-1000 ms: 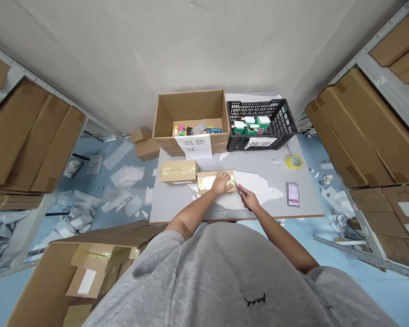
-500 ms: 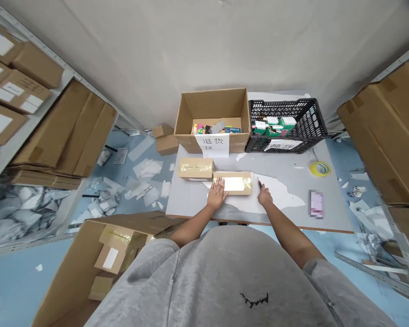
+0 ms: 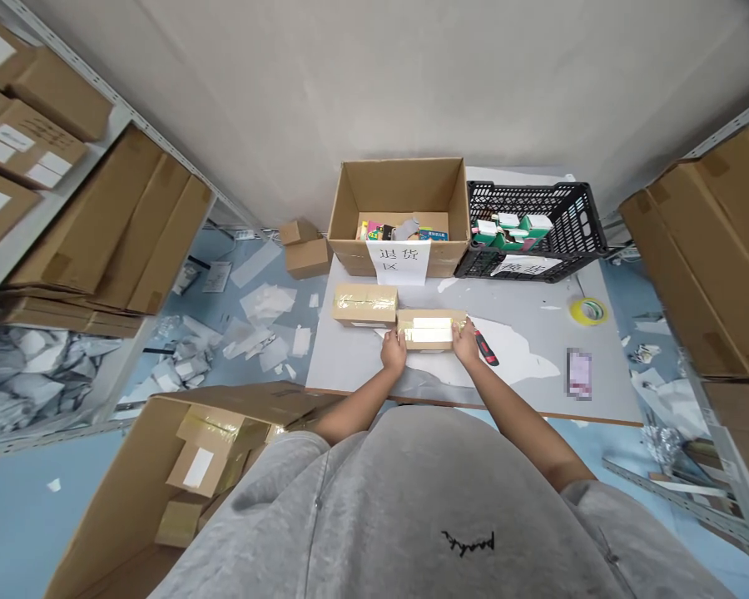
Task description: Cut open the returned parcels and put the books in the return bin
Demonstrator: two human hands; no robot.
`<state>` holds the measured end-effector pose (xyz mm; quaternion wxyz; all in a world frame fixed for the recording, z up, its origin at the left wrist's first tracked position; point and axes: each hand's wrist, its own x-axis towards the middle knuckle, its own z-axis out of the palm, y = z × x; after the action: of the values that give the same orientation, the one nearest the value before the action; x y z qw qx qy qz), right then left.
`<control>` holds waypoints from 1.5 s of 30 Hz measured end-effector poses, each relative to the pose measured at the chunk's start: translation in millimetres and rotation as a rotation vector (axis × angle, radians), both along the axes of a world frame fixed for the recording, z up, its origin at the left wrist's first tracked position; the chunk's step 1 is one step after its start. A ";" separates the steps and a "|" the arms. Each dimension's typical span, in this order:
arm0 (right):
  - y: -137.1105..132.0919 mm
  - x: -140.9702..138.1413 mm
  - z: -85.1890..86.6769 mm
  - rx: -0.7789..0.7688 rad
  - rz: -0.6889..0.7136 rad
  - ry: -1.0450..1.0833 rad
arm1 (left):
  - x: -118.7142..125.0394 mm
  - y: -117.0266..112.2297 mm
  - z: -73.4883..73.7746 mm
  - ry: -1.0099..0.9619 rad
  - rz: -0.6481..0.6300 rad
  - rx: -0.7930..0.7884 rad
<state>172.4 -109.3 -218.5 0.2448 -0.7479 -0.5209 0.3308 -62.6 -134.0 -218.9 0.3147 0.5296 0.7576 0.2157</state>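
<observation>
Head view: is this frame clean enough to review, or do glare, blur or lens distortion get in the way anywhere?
In the head view, strong glare whitens the packing tape on the cardboard parcel; wide-angle distortion makes the metal shelving lean inward toward the frame's edges; a pixelated patch hides the flat item on the table; no obvious motion blur shows.
</observation>
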 end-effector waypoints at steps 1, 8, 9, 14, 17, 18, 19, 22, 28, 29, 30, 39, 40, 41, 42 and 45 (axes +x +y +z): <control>1.8 -8.1 2.0 -0.018 -0.044 -0.034 | 2.4 6.9 0.9 0.002 0.015 -0.057; 2.3 -19.6 7.8 -0.023 -0.161 -0.142 | 9.9 27.2 1.9 -0.003 0.042 -0.108; 1.1 -15.5 8.6 0.000 -0.159 -0.134 | 10.0 25.0 1.3 -0.010 0.022 -0.095; -11.7 9.0 10.7 0.159 -0.150 -0.059 | 10.0 12.4 -3.9 -0.009 -0.111 0.074; -21.9 20.0 8.4 0.184 -0.138 0.038 | 5.3 11.7 -9.7 -0.025 -0.218 0.166; -25.1 23.2 7.2 0.180 -0.133 0.049 | 2.2 12.3 -12.0 -0.034 -0.257 0.179; -28.1 26.3 5.9 0.169 -0.126 0.044 | -1.8 13.1 -14.2 -0.041 -0.292 0.184; -35.4 36.1 2.5 0.094 -0.065 -0.004 | -16.1 13.5 -19.6 -0.040 -0.365 0.160; -45.0 48.8 -0.2 -0.052 -0.044 0.003 | -29.7 3.2 -26.6 -0.139 -0.390 0.022; -46.1 48.1 -0.8 -0.072 -0.068 0.014 | -27.8 1.6 -28.3 -0.165 -0.367 0.001; -47.1 46.4 -1.6 -0.089 -0.080 0.029 | -24.8 0.8 -30.1 -0.192 -0.331 -0.011; -36.8 13.3 -5.4 -0.177 -0.217 0.507 | 8.1 31.2 -37.8 -0.590 0.120 -0.205; -33.7 11.6 -5.2 -0.191 -0.255 0.521 | 10.2 33.8 -38.1 -0.614 0.121 -0.213; -30.8 10.6 -5.2 -0.195 -0.293 0.523 | 12.2 35.1 -38.7 -0.638 0.132 -0.222; -28.6 10.2 -5.6 -0.190 -0.330 0.519 | 14.2 35.0 -39.7 -0.659 0.147 -0.227; -26.6 12.7 -8.1 -0.114 -0.371 0.489 | 19.8 27.4 -44.9 -0.679 0.176 -0.186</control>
<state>185.2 -135.9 -226.5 0.3767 -0.7409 -0.2820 0.4792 -42.7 -106.7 -263.9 0.5753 0.3296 0.6692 0.3355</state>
